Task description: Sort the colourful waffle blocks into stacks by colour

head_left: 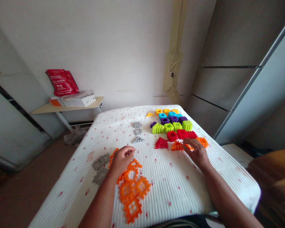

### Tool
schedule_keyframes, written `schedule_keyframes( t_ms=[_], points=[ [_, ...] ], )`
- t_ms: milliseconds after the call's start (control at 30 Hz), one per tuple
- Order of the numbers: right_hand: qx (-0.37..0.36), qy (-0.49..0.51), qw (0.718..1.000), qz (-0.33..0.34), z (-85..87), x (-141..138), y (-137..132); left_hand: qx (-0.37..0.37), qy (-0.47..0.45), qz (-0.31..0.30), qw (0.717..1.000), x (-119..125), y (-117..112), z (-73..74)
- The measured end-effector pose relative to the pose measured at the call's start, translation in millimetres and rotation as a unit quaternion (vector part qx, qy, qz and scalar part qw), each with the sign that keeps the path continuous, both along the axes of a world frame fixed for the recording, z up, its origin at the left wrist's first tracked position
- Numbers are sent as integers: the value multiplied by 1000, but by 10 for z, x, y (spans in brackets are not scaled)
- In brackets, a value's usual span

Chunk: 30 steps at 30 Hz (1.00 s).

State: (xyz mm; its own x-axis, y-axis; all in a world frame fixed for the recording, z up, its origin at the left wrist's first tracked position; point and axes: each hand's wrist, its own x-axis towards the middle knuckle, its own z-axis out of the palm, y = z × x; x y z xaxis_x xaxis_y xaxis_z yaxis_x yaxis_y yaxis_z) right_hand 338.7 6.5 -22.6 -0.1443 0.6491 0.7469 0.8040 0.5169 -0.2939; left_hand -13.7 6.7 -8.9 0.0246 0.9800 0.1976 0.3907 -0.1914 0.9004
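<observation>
The left hand (122,158) rests with its fingers curled inward at the far end of a chain of flat orange plastic lattice squares (132,187). The squares are joined corner to corner on the near part of a white ribbed table cover with small red spots (171,183). Whether the curled fingers pinch a piece cannot be told. Just to the left of that hand lie flat grey toothed plastic pieces (100,162). The right hand (197,152) lies palm down with its fingers stretched forward and slightly spread. Its fingertips touch a small orange triangular plastic block (177,146), with another orange block (203,141) just beside the knuckles. A red triangular block (161,143) sits just left of these. Behind them, rows of chunky blocks run toward the far edge: red (181,134), lime green (172,127), purple (173,119), cyan (167,115), then yellow (163,111). Three small grey blocks (137,131) lie in a line to the left of the rows.
</observation>
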Motion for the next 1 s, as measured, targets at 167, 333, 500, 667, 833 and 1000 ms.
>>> schedule_keyframes(
  t_ms=[167, 333, 500, 667, 833, 1000],
  points=[
    [41, 15, 999, 5, 52, -93, -58, -3, 161, -37, 986, -85, 16, -80],
    [46, 1, 998, 44, 73, -232, -93, -20, 263, -82, 961, -44, -16, -123],
    [38, -4, 997, 61, 94, -292, -117, -18, 299, -106, 948, 1, -49, -62],
    [39, -12, 997, 62, 134, -330, -140, -7, 389, -84, 918, 63, -72, -21],
    [54, -30, 993, 95, 122, -456, -153, -17, 425, -65, 903, 97, -73, -46],
    [57, -50, 982, 174, 111, -761, -187, -31, 455, -44, 889, 102, -76, -21]
  ],
)
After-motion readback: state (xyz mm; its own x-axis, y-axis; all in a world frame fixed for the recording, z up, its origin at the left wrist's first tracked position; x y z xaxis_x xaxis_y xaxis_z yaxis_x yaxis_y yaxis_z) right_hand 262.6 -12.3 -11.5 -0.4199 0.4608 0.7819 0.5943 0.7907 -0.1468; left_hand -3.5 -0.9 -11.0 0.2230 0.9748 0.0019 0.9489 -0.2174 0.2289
